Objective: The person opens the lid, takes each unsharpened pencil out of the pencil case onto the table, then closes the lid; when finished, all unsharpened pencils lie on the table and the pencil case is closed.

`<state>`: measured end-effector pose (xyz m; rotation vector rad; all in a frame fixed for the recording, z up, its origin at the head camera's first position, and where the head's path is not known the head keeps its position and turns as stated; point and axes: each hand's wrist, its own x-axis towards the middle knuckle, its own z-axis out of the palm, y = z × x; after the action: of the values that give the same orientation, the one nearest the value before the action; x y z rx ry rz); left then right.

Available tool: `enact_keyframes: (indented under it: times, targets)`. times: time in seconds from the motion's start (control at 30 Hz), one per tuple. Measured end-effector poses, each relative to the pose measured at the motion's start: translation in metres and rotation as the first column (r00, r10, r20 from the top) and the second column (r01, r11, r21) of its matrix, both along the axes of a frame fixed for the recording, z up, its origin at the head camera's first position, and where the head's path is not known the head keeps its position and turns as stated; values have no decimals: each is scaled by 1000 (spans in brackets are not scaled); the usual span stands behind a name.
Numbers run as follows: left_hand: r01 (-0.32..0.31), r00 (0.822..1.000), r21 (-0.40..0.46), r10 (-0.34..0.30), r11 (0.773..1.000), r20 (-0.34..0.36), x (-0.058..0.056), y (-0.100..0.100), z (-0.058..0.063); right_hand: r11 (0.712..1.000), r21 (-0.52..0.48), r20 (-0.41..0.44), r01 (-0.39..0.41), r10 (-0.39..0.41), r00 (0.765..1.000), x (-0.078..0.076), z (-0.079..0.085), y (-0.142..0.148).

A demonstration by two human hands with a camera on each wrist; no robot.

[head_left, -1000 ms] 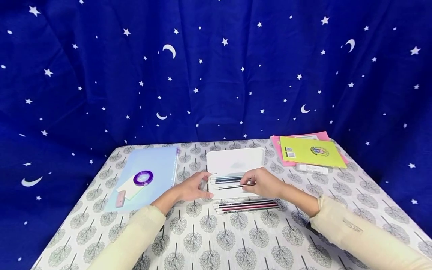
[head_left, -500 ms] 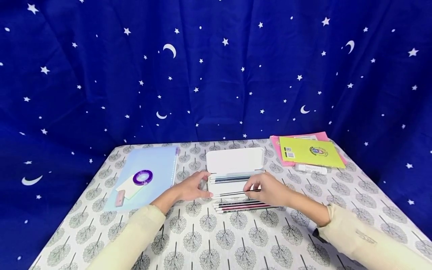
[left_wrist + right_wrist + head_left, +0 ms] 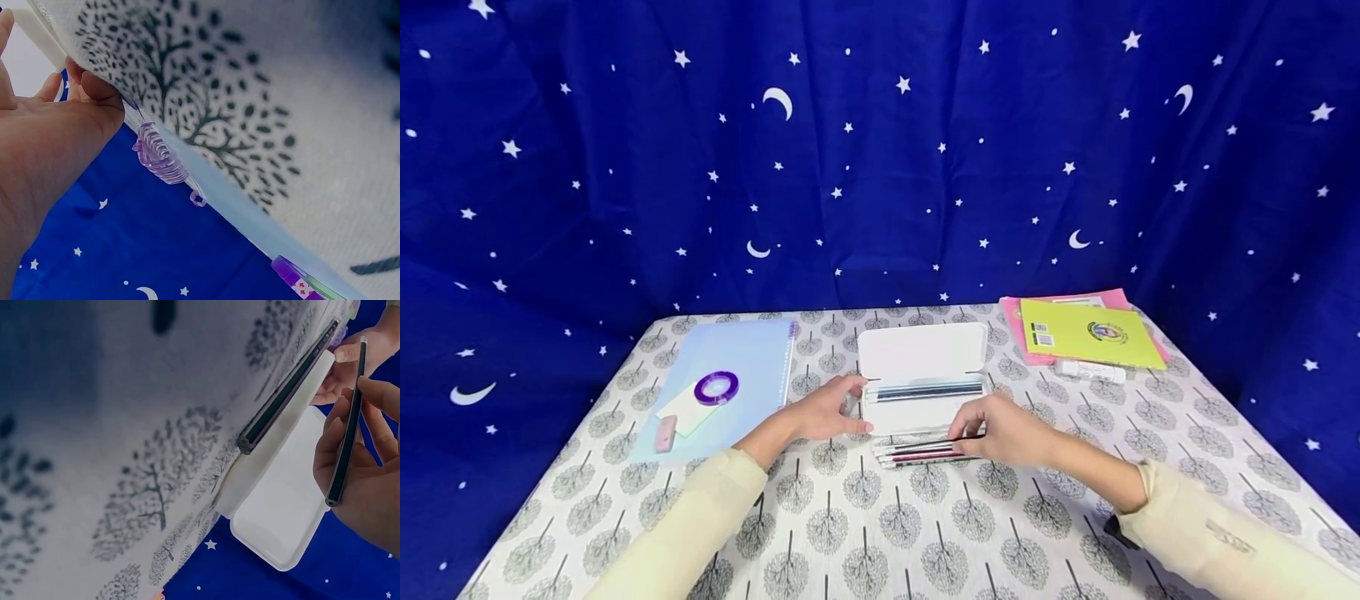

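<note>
An open white pencil case [image 3: 921,352] lies mid-table, its lid folded back and several dark pencils [image 3: 928,391] along the rear of its tray. My left hand [image 3: 818,413] is at the case's left end, finger and thumb reaching to its corners. Between thumb and fingers my right hand [image 3: 1006,429] pinches a dark pencil [image 3: 347,447], near the case's front edge. Below it, a row of black and red pencils [image 3: 913,456] lies on the cloth, partly hidden by the right hand. The right wrist view shows the held pencil apart from those pencils.
On the left lies a light blue spiral notebook [image 3: 745,350], bearing a purple tape roll [image 3: 717,388], a pale card pad [image 3: 688,408] and a pink eraser [image 3: 666,433]. Yellow [image 3: 1075,333] and pink books [image 3: 1011,321] and a white glue stick [image 3: 1090,371] lie at the back right.
My right hand has carried the pencil out of the case's tray toward me, over the row of pencils in front. The left hand has stayed at the case's left end.
</note>
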<state>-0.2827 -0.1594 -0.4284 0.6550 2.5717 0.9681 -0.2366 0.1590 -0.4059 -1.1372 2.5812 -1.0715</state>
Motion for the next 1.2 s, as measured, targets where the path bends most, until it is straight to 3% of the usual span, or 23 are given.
enact_keyframes:
  times: [0.4, 1.2]
  targets:
    - [-1, 1000, -11, 1, 1000, 0, 0, 0, 0, 999, -22, 76, -26, 28, 997, 5, -9, 3]
    - [-6, 1000, -10, 6, 1000, 3, 0, 0, 1, 1000, -17, 41, -18, 18, 999, 9, -19, -5]
